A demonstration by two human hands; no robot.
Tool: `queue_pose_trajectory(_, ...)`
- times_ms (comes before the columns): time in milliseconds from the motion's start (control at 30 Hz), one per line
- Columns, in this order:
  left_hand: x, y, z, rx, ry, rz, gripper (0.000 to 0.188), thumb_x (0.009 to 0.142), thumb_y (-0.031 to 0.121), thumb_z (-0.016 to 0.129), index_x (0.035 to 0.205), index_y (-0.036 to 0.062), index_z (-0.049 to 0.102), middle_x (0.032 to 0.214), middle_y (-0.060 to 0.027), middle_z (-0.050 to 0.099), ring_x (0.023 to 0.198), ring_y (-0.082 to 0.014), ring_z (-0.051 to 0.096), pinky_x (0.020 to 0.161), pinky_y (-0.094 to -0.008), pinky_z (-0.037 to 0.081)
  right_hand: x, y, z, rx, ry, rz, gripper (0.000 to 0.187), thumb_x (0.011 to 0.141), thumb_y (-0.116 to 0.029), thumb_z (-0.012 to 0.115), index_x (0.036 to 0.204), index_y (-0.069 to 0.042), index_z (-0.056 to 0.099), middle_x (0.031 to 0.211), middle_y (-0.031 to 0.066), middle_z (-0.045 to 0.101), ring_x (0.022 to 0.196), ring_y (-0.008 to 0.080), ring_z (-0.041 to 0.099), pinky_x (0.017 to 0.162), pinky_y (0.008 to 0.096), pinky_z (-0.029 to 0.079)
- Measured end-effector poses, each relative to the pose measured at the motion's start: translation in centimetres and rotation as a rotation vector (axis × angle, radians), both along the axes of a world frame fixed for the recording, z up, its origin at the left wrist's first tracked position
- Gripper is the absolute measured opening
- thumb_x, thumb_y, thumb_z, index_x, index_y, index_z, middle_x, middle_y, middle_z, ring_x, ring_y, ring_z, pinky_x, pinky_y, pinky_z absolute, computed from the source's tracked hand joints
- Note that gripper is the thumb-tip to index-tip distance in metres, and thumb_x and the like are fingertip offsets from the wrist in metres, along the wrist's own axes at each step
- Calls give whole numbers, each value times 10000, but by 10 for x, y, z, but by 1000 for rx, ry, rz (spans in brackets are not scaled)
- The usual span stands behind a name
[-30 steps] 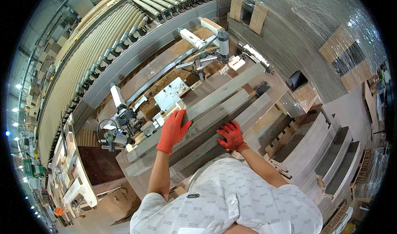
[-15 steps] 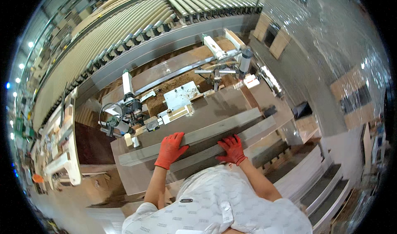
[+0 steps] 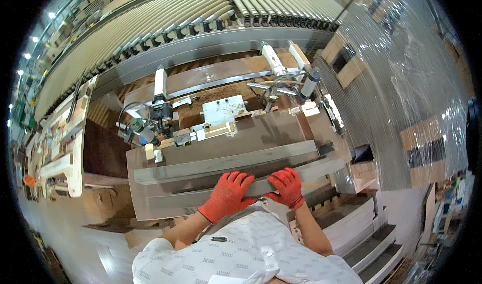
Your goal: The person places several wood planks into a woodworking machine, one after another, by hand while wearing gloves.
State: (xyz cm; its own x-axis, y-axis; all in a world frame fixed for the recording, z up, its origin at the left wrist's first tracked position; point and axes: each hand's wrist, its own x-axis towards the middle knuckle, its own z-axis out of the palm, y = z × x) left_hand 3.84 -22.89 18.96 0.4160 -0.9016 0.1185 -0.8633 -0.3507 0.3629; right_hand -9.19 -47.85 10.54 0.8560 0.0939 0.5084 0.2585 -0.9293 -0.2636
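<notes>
Two long grey boards lie side by side on a brown worktop (image 3: 201, 152). The far grey board (image 3: 226, 162) stands apart from both hands. Across the near grey board (image 3: 321, 167) my left hand (image 3: 228, 196), in a red glove, has its fingers over the far side and its thumb along the near edge. My right hand (image 3: 287, 187), gloved the same way, grips this board a little farther right, fingers bent over it. The thumbs point toward each other, close to my white shirt. The board's underside is hidden.
Behind the boards stand a machine head with black and grey parts (image 3: 161, 110), a white metal plate (image 3: 224, 110) and a grey cylinder (image 3: 310, 83). A roller conveyor (image 3: 175, 23) runs beyond. Film-wrapped stacked sheets (image 3: 381, 113) rise at right; a wooden frame (image 3: 75, 153) stands left.
My left hand has moved right and nearer, from the gap by the far board onto the near board. My right hand stays on the near board. The view has shifted.
</notes>
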Motion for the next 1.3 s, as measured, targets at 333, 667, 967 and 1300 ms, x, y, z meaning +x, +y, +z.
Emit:
queue_pose_trajectory(333,134,-20,-22,-97,123,135,621,867,466,822,1322,97,616,1104,-160,724,970,-380,716,794,-472,578,41,8,24,197,-263,-479,406,883,-348,809,1220,-146,705,1244,90,660,1215,339,602,1130,605,387)
queue_pose_trajectory(667,223,-27,-117,114,194,232,724,825,547,850,1394,163,622,1152,-134,750,1024,-333,731,886,-444,573,-3,-5,-93,195,-85,-545,371,859,-348,780,1167,-153,714,1144,81,659,1118,310,621,1126,576,402)
queue_pose_trajectory(967,247,-22,-152,25,-259,122,595,819,417,860,1297,111,679,1299,-115,666,1173,-353,634,953,-474,517,10,-24,-122,208,49,-527,382,883,-349,739,1206,-145,717,1137,102,669,1155,325,614,1165,571,370)
queue_pose_trajectory(1300,272,-31,-173,53,142,117,479,855,336,829,1243,95,684,1333,-96,660,1155,-352,660,909,-512,532,17,-27,-126,198,18,-533,328,890,-329,719,1143,-119,703,1132,109,669,1152,340,615,1166,563,377)
